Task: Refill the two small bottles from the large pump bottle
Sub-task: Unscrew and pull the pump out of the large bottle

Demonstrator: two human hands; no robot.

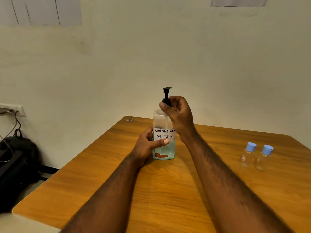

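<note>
A large clear pump bottle (164, 149) with blue liquid low in it and a white label reading "CONTACT LENS SOLUTION" stands upright at the middle of the wooden table (168, 190). My left hand (149, 146) grips its body from the left, thumb across the front. My right hand (179, 115) pinches the black collar of the pump (167, 95) at the bottle's neck. Two small clear bottles stand side by side at the right, each with a closed blue flip cap: one (247, 155) on the left, the other (263, 158) just right of it.
A plain wall runs behind the table's far edge. On the floor at the left lies a black bag (16, 165), with cables running up to a wall socket (12, 109). A small scrap (129, 120) lies at the table's far left corner.
</note>
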